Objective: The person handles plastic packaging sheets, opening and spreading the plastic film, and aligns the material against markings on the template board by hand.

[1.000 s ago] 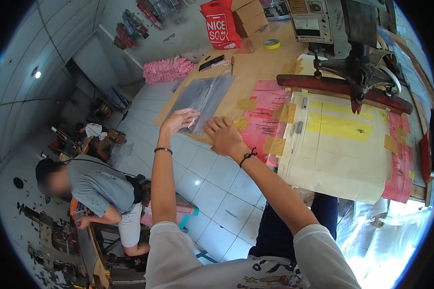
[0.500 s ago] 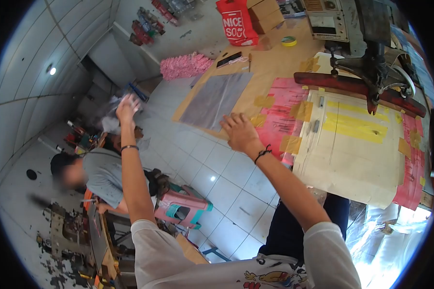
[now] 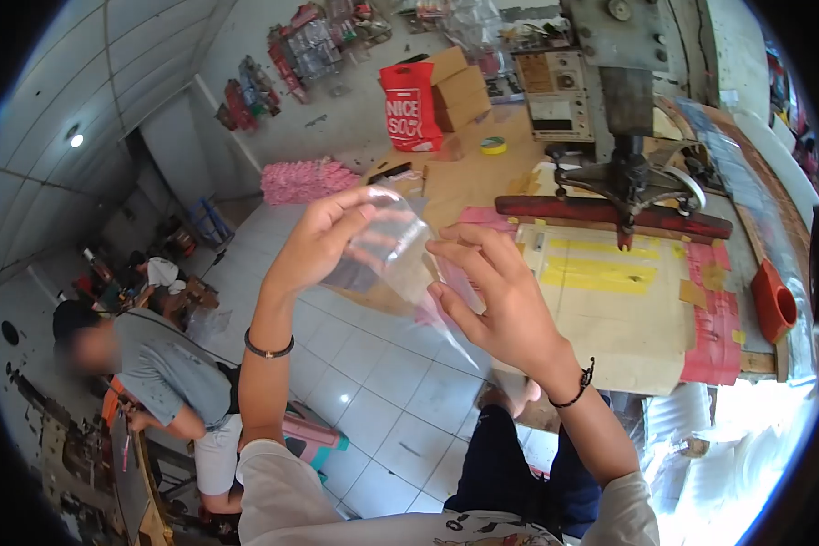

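head camera: beyond the fingers of the right hand (image 3: 510, 314) lies a taped cream board (image 3: 601, 332); nearer, clear plastic film (image 3: 408, 259) is aloft, not yet laid down, so work seems midway. the left hand (image 3: 311, 244) pinches it; right fingers half open, grip unclear.

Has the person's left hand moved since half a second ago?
Yes. The left hand has shifted rightward in the view, from left of the fluffy pink pile to just below it, holding clear plastic film.
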Available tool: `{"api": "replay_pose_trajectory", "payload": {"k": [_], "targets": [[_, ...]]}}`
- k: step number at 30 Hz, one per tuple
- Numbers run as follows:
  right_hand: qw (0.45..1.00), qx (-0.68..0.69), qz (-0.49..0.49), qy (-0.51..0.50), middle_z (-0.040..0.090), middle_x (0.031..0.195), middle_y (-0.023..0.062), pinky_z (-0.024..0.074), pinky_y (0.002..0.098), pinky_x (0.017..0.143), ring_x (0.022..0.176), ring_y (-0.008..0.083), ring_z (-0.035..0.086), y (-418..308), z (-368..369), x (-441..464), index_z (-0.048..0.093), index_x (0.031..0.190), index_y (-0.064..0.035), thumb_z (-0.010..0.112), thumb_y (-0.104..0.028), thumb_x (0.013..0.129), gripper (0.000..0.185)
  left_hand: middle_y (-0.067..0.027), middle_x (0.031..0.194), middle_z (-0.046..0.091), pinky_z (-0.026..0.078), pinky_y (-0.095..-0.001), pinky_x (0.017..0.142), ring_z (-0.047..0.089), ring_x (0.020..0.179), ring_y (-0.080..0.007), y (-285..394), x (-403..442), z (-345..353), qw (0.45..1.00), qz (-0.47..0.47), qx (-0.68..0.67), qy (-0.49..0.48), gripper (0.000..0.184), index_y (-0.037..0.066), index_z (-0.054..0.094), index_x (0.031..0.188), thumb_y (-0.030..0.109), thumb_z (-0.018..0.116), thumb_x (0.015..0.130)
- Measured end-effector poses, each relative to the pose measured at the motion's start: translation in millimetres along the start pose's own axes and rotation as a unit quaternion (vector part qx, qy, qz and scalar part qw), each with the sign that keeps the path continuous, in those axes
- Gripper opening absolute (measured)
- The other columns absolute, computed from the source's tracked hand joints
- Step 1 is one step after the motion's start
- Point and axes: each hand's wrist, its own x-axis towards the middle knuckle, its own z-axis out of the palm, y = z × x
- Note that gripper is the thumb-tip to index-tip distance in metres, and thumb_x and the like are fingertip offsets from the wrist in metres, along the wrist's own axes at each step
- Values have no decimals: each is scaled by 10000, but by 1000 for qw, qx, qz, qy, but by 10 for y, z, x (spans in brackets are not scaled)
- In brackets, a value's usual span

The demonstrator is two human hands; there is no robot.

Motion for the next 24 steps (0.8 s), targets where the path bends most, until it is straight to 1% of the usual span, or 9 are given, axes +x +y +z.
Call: {"api": "replay_pose_trajectory", "payload": {"k": [3, 6, 7, 11, 14, 15, 18, 19, 24], "targets": [[998, 37, 55, -17, 561, 999, 111, 523, 361, 684, 774, 255, 614, -121, -196, -144, 613, 1235, -38, 742, -59, 830, 426, -246, 1227, 651, 608, -360, 821, 684, 1086, -282, 219, -65, 356, 989, -74, -41, -123, 403, -74, 508, 1354, 111, 524, 996], [989, 80, 126, -19, 538, 969, 94, 526, 342, 673, 729, 207, 602, -219, -350, -435, 601, 1273, -42, 754, -37, 826, 473, -266, 1242, 638, 567, -388, 922, 672, 1111, -323, 100, -118, 721, 974, -7, -109, -200, 517, -99, 433, 1416, 66, 588, 952], [985, 92, 145, 15, 522, 915, 76, 533, 333, 679, 713, 166, 588, -233, -377, -542, 595, 1299, -53, 773, -6, 807, 526, -278, 1331, 579, 501, -423, 1021, 615, 1205, -354, 12, -121, 815, 960, 33, -149, -235, 622, -115, 349, 1463, 28, 615, 920], [940, 166, 266, 131, 522, 834, 60, 515, 314, 667, 699, 158, 575, -262, -413, -992, 588, 1297, -49, 785, 10, 797, 540, -283, 1451, 465, 485, -440, 1039, 476, 1355, -369, -320, -178, 1404, 953, 60, -210, -212, 558, -100, 310, 1486, 59, 518, 992], [955, 59, 245, 156, 527, 888, 76, 509, 320, 715, 780, 187, 588, -227, -468, -1169, 587, 1298, -60, 793, -3, 789, 552, -276, 1430, 491, 488, -449, 1037, 507, 1323, -380, -215, -128, 1658, 959, 21, -204, -197, 509, -77, 321, 1487, 124, 456, 1038], [963, -25, 231, 139, 547, 1002, 106, 501, 355, 793, 912, 242, 585, -250, -554, -1129, 589, 1307, -76, 789, -33, 792, 554, -268, 1394, 526, 528, -451, 993, 567, 1258, -380, -197, -94, 1699, 960, 14, -185, -208, 483, -58, 338, 1481, 148, 414, 1051], [961, -106, 208, 147, 549, 1143, 128, 481, 377, 839, 1000, 285, 560, -171, -687, -1131, 583, 1329, -85, 783, -76, 797, 567, -231, 1381, 541, 499, -366, 1028, 592, 1238, -299, -81, 15, 1737, 942, -46, -204, -263, 446, -62, 331, 1477, 92, 369, 1059], [958, -121, 214, 147, 577, 1173, 126, 478, 387, 845, 1000, 307, 559, -163, -718, -1136, 591, 1327, -84, 751, -81, 819, 532, -222, 1299, 602, 529, -346, 976, 654, 1142, -285, -102, 13, 1770, 946, -60, -188, -258, 439, -65, 350, 1465, 97, 372, 1057], [957, -151, 210, 131, 616, 1100, 98, 482, 399, 846, 999, 305, 563, -121, -770, -1191, 632, 1292, -91, 722, -55, 823, 478, -167, 1211, 637, 543, -297, 914, 693, 1036, -223, -108, 92, 1900, 951, -83, -162, -250, 386, -67, 451, 1396, 111, 397, 1058]]}}
